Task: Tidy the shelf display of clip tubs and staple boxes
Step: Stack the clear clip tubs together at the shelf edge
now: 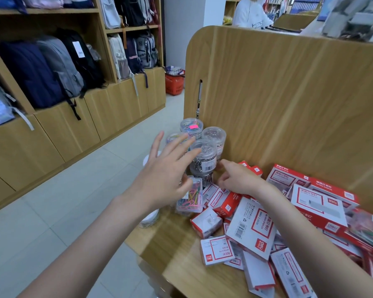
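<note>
Four clip tubs (203, 160) stand upright, lids up.

Bare shelf front (177, 250) — clip tubs (204, 160) behind, staple boxes (252, 229) right

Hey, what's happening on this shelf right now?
A person is sorting a stationery display. The left hand hovers open beside a stacked clear tub of silver clips, while the right hand reaches in at the tub's base, fingers curled. Red and white staple boxes lie jumbled across the wooden shelf.
</note>
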